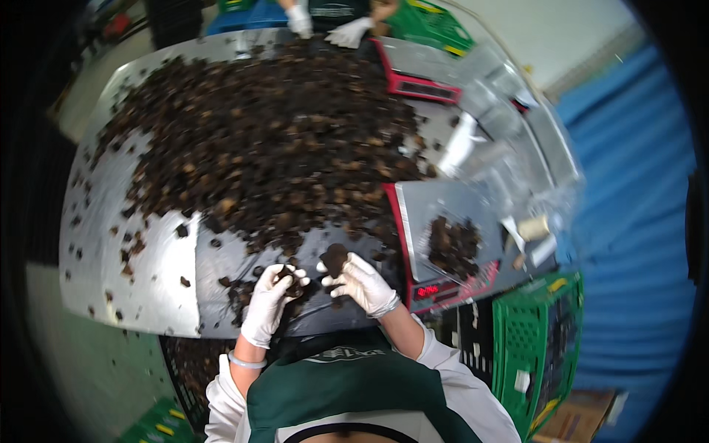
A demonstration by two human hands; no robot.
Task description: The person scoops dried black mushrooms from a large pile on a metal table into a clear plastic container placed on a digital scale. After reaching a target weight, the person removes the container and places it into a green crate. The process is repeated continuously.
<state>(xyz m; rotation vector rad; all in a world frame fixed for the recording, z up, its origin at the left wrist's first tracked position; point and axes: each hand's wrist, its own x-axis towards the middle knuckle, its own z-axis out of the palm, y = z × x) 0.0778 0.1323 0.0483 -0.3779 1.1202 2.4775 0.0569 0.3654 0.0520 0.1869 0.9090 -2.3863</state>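
Note:
My left hand (270, 302), in a white glove, holds a small dark brown mushroom piece (293, 281) between thumb and fingers. A broader, flat dark mushroom piece (334, 260) is pinched in the gloved fingers of my right hand (363, 285). Both hands are above the near edge of the metal table (160, 271). Ahead of them spreads a large heap of dark mushroom pieces (277, 138). To the right of my right hand stands a red-framed digital scale (424, 243) with a lit display. A clear plastic package of dark pieces (454, 246) rests on its plate.
Across the table are a co-worker's white-gloved hands (349, 33), near a second red scale (421, 61). Clear plastic trays (493, 99) and a tape roll (533, 227) lie to the right. Green crates (520, 343) stand below; a black crate (199, 365) holds more dark pieces.

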